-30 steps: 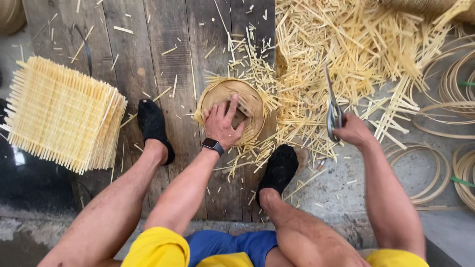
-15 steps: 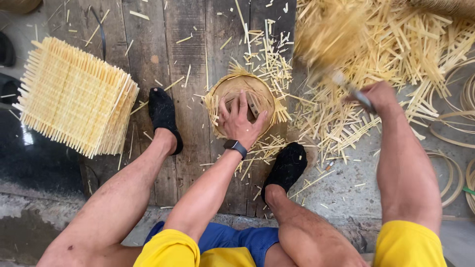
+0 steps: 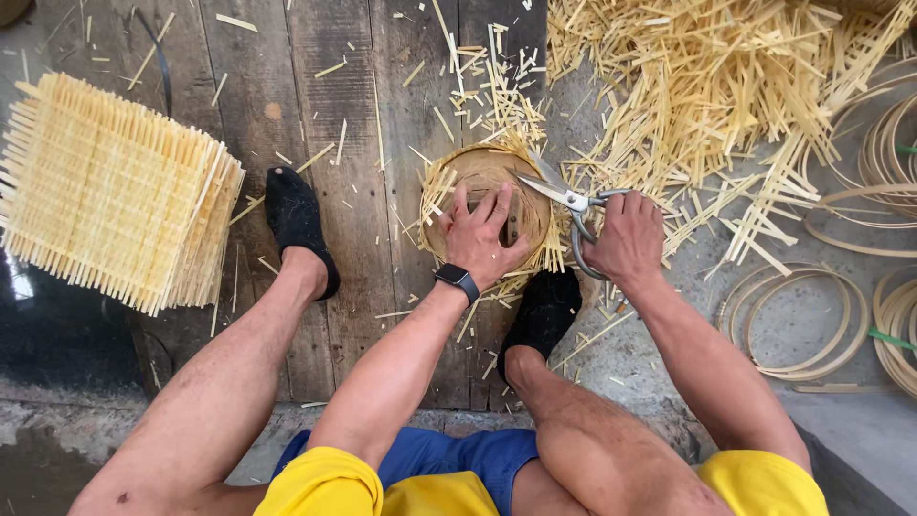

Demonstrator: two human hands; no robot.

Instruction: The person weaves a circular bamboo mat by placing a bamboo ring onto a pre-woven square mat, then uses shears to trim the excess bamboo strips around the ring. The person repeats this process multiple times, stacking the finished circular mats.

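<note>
On rough planks between my feet, my left hand (image 3: pixel 482 239) presses flat on a round woven bamboo disc (image 3: pixel 485 205); my right hand (image 3: pixel 626 239) grips steel scissors (image 3: pixel 571 212) at its frayed rim.

Dark wooden planks (image 3: pixel 353 105) carry a woven mat stack (image 3: pixel 115 191), scattered bamboo offcuts (image 3: pixel 707 86) and a round basket (image 3: pixel 487 205).
</note>
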